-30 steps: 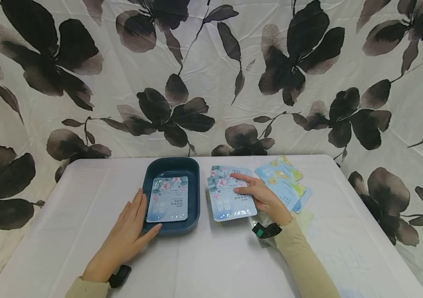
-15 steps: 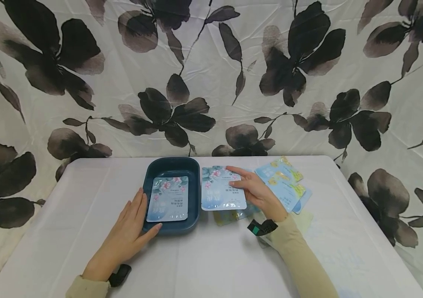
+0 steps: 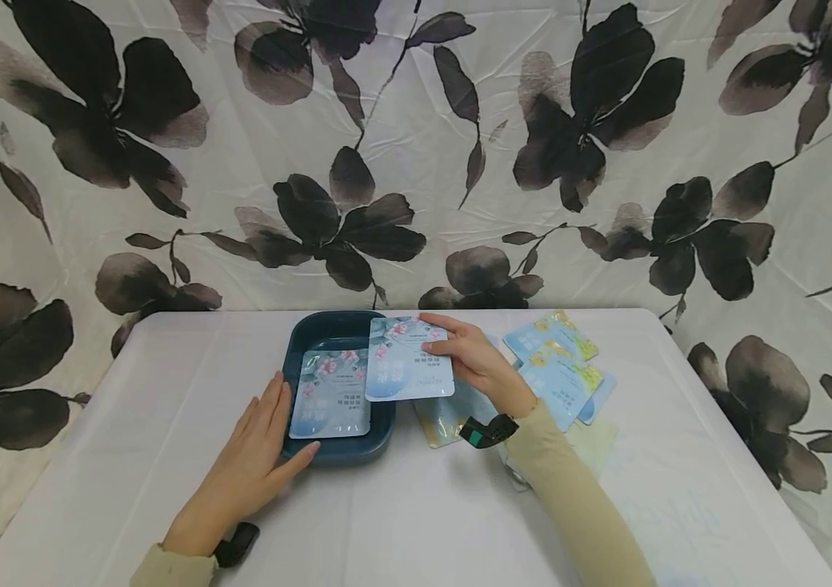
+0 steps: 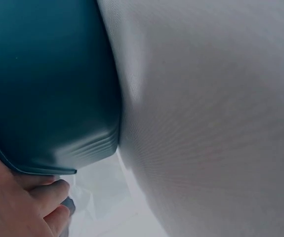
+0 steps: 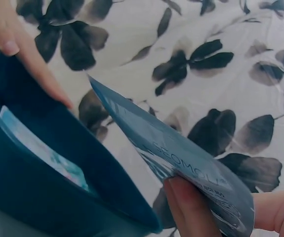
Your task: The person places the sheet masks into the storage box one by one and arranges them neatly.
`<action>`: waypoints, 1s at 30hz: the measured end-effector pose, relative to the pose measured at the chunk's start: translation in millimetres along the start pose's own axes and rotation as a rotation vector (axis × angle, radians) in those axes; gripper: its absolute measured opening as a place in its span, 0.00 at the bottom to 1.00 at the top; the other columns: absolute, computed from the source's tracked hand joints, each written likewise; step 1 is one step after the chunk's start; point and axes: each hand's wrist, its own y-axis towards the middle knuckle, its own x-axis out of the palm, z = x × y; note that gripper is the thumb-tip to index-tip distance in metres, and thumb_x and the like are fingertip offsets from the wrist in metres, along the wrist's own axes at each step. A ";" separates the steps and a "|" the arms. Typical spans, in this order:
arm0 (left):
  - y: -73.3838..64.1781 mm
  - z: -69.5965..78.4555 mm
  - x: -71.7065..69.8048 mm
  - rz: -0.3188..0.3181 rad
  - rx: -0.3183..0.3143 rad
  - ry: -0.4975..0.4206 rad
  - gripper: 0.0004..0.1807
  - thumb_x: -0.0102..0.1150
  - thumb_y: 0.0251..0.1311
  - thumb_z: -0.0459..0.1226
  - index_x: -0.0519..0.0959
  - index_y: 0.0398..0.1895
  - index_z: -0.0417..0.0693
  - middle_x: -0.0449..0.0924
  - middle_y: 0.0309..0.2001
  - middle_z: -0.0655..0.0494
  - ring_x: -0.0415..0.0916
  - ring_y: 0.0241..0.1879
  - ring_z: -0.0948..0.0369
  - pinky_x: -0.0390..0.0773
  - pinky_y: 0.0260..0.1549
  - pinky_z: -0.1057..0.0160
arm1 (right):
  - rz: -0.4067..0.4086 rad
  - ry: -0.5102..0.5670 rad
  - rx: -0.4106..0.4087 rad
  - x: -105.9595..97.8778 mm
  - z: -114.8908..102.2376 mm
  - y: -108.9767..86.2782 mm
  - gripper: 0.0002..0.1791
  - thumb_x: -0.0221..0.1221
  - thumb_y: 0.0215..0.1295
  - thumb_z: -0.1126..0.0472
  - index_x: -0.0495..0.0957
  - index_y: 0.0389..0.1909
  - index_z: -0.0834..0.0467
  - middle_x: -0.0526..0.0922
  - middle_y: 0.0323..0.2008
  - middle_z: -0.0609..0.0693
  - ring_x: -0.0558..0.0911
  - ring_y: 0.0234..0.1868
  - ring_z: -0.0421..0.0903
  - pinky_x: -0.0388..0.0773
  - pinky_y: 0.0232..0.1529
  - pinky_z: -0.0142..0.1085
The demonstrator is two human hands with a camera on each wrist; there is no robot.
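Note:
In the head view my right hand (image 3: 480,365) pinches a light-blue sheet mask packet (image 3: 402,367) printed with pink flowers. The packet hangs over the right rim of a dark teal tray (image 3: 338,328), tilted in the right wrist view, where thumb and fingers grip one end of the foil packet (image 5: 181,153). A matching packet (image 3: 329,399) lies inside the tray. My left hand (image 3: 247,461) rests with straight fingers along the tray's left side. The left wrist view has the tray's outer wall (image 4: 48,94) and part of that hand (image 4: 13,202).
Right of the tray, a yellow-and-blue packet (image 3: 439,422) lies partly under my right arm. Several blue packets with yellow flowers (image 3: 558,379) overlap at the back right. A pale green packet (image 3: 595,444) lies by the sleeve. Floral cloth (image 3: 357,236) hangs behind the white table (image 3: 386,522).
My right hand has lifted the pink-flower packet off the pile and carried it left to above the tray's right rim, uncovering the yellow-and-blue packet. My left hand stays put.

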 end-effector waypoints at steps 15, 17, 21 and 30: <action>-0.4 -1.4 -0.1 0.042 0.039 0.021 0.52 0.53 0.67 0.59 0.46 0.76 0.28 0.34 0.79 0.39 0.40 0.77 0.44 0.29 0.74 0.56 | 0.022 -0.172 0.003 42.3 0.4 34.1 0.35 0.54 0.65 0.80 0.63 0.73 0.60 0.68 0.66 0.64 0.77 0.59 0.57 0.82 0.44 0.38; -0.8 -1.5 -0.1 0.045 0.039 0.023 0.52 0.53 0.67 0.59 0.46 0.76 0.28 0.34 0.79 0.40 0.40 0.77 0.44 0.30 0.74 0.56 | 0.014 -0.202 0.006 47.6 2.7 38.7 0.35 0.55 0.66 0.79 0.62 0.73 0.61 0.68 0.67 0.64 0.77 0.60 0.57 0.81 0.47 0.40; -0.9 -1.4 0.7 0.044 0.043 0.015 0.52 0.54 0.67 0.58 0.46 0.76 0.28 0.36 0.78 0.37 0.38 0.77 0.45 0.30 0.74 0.56 | -0.001 -0.247 0.017 58.6 9.0 43.8 0.37 0.55 0.65 0.80 0.59 0.74 0.62 0.70 0.66 0.64 0.76 0.61 0.58 0.80 0.53 0.45; -0.3 -2.7 0.7 0.058 0.060 0.020 0.52 0.54 0.67 0.58 0.47 0.75 0.27 0.37 0.78 0.37 0.41 0.77 0.43 0.31 0.74 0.56 | -0.047 -0.368 0.040 76.5 25.0 52.2 0.43 0.59 0.56 0.83 0.59 0.74 0.64 0.77 0.59 0.65 0.82 0.51 0.54 0.82 0.49 0.43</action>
